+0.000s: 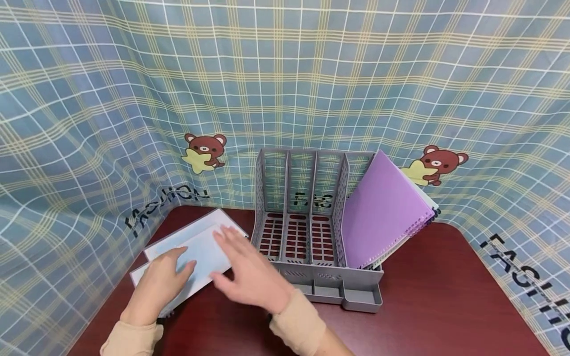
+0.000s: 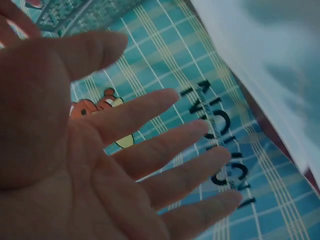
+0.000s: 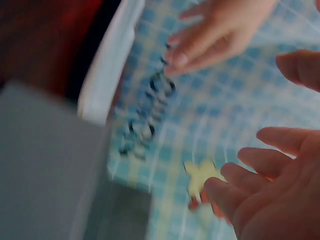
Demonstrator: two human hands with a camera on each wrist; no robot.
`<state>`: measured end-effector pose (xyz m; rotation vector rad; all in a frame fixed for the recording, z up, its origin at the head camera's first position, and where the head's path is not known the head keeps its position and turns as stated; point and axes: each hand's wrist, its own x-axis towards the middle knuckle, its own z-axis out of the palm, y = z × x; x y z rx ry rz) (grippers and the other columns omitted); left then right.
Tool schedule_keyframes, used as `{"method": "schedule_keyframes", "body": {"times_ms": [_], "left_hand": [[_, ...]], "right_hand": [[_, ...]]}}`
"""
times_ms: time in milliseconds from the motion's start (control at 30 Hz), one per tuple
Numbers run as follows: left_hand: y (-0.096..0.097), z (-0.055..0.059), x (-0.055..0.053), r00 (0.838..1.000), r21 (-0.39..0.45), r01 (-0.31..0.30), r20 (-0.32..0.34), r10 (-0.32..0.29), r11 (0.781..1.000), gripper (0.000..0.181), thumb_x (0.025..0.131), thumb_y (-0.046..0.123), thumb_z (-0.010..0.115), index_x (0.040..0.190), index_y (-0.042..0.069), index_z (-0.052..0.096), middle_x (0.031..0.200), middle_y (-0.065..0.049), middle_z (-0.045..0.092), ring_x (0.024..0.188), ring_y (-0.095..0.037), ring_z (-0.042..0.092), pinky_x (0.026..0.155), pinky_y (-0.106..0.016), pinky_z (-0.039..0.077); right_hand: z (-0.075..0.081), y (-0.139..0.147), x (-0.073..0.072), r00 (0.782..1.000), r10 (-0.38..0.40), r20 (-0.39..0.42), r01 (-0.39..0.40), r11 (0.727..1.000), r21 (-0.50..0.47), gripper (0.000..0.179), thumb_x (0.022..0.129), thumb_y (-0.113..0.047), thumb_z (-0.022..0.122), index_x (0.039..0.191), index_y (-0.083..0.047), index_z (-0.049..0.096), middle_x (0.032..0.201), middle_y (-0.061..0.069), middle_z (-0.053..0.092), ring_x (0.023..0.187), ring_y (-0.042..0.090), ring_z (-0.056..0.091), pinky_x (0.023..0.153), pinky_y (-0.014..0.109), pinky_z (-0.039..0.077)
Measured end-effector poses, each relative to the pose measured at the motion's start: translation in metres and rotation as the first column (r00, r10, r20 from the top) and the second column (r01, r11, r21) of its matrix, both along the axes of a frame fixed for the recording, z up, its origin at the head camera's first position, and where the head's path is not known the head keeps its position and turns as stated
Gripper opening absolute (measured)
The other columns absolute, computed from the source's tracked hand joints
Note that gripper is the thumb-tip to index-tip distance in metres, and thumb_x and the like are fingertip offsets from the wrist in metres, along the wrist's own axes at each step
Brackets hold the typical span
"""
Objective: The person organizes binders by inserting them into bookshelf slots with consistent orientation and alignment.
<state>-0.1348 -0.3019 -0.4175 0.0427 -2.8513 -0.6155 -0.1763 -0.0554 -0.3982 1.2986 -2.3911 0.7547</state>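
Two notebooks with pale blue and white covers lie overlapping at the left of the table; the front notebook [image 1: 202,249] partly covers the rear notebook [image 1: 207,220]. Above the left part of the front one is my left hand [image 1: 160,279], its fingers spread in the left wrist view. My right hand [image 1: 254,272] hovers near the notebooks' right side, fingers extended and apart, holding nothing. Whether either hand touches a cover cannot be told. A grey desk file organizer [image 1: 329,272] stands to the right, with a purple spiral notebook [image 1: 378,212] leaning in its rightmost slot.
Other spiral-bound books [image 1: 429,198] show behind the purple one. Small open trays [image 1: 362,296] run along the organizer's front. Plaid cloth [image 1: 285,99] with bear prints hangs behind and beside the dark red table [image 1: 423,306].
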Motion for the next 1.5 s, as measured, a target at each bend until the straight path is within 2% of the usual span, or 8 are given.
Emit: {"method": "schedule_keyframes", "body": {"times_ms": [67,233,500,667,900,1233,1367,1500], "left_hand": [[-0.006,-0.009,0.004,1.0,-0.023,0.004,0.019,-0.003,1.0,0.057,0.099,0.03,0.069,0.139,-0.01,0.058,0.138,-0.039,0.055,0.125,-0.057,0.054,0.098,-0.069,0.045],[-0.017,-0.019,0.012,0.997,-0.051,-0.007,0.076,0.011,0.999,0.066,0.097,0.035,0.071,0.141,-0.011,0.054,0.141,-0.046,0.047,0.129,-0.063,0.047,0.099,-0.074,0.041],[-0.028,-0.035,0.02,0.983,-0.054,0.035,0.183,-0.024,0.998,0.08,0.089,0.033,0.08,0.147,-0.011,0.047,0.147,-0.049,0.036,0.135,-0.071,0.031,0.1,-0.082,0.032],[-0.03,-0.04,0.021,0.955,-0.039,0.023,0.296,-0.01,0.999,0.098,0.082,0.047,0.085,0.151,-0.008,0.044,0.155,-0.046,0.025,0.142,-0.07,0.016,0.103,-0.085,0.022],[-0.039,-0.044,0.022,0.938,-0.007,0.034,0.344,-0.03,0.999,0.101,0.077,0.042,0.09,0.149,-0.012,0.043,0.155,-0.045,0.028,0.141,-0.069,0.019,0.105,-0.082,0.024],[-0.04,-0.04,0.021,0.954,0.03,0.031,0.297,-0.038,0.999,0.06,0.08,0.01,0.077,0.134,-0.011,0.061,0.13,-0.035,0.063,0.117,-0.047,0.063,0.094,-0.058,0.052],[-0.039,-0.031,0.021,0.959,0.072,0.01,0.283,-0.03,0.997,0.042,0.083,0.005,0.072,0.123,-0.007,0.072,0.118,-0.025,0.072,0.107,-0.035,0.069,0.085,-0.05,0.056],[-0.038,-0.021,0.023,0.969,0.111,0.007,0.245,-0.034,0.994,0.03,0.088,0.002,0.068,0.116,0.004,0.08,0.097,-0.017,0.076,0.088,-0.032,0.072,0.074,-0.043,0.058]], "right_hand": [[-0.008,-0.022,0.004,0.999,0.041,-0.004,-0.04,0.996,0.079,0.076,0.102,-0.046,0.057,0.163,-0.007,0.031,0.167,0.016,0.031,0.155,0.028,0.028,0.125,0.036,0.023],[-0.023,-0.06,0.01,0.996,0.091,0.004,-0.09,0.975,0.205,0.075,0.103,-0.046,0.059,0.161,-0.005,0.034,0.166,0.016,0.034,0.156,0.026,0.027,0.126,0.03,0.019],[-0.043,-0.102,0.005,0.997,0.012,-0.072,0.014,0.935,0.355,0.067,0.096,-0.039,0.069,0.151,-0.004,0.05,0.149,0.011,0.057,0.141,0.021,0.052,0.119,0.027,0.034],[-0.054,-0.107,0.0,0.997,-0.061,-0.036,0.071,0.881,0.467,0.071,0.09,-0.035,0.076,0.152,-0.011,0.05,0.153,0.007,0.053,0.143,0.024,0.049,0.115,0.034,0.042],[-0.072,-0.114,-0.002,0.98,-0.183,0.074,0.097,0.772,0.628,0.076,0.095,-0.058,0.065,0.161,-0.032,0.037,0.167,-0.004,0.033,0.156,0.022,0.026,0.122,0.044,0.03],[-0.08,-0.117,-0.009,0.979,-0.198,-0.044,0.193,0.843,0.502,0.042,0.094,-0.034,0.071,0.134,-0.024,0.064,0.135,-0.011,0.064,0.13,0.016,0.057,0.109,0.044,0.045],[-0.08,-0.119,-0.01,0.98,-0.19,-0.064,0.197,0.844,0.5,0.032,0.091,-0.031,0.075,0.123,-0.029,0.07,0.118,-0.012,0.069,0.116,0.012,0.062,0.1,0.038,0.05],[-0.079,-0.121,-0.011,0.982,-0.183,-0.035,0.175,0.841,0.512,0.04,0.093,-0.028,0.073,0.131,-0.041,0.068,0.119,-0.013,0.069,0.112,0.012,0.063,0.094,0.037,0.052]]}}
